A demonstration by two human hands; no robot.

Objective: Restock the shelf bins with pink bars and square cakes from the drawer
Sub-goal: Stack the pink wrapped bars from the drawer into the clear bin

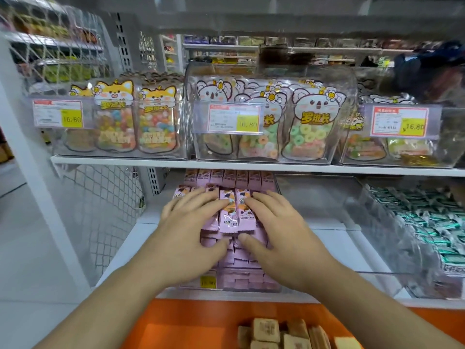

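Square cakes (266,332) are waiting nearest me, in the orange drawer (191,321). I am pressing both hands onto the pink bars (230,210) in the left shelf bin (251,285): left hand (191,233) and right hand (279,235) with fingers spread wide, holding nothing. I judge the bars are being levelled; next the cakes need the empty bin (314,197). Price tags (247,124) are showing 16.80.
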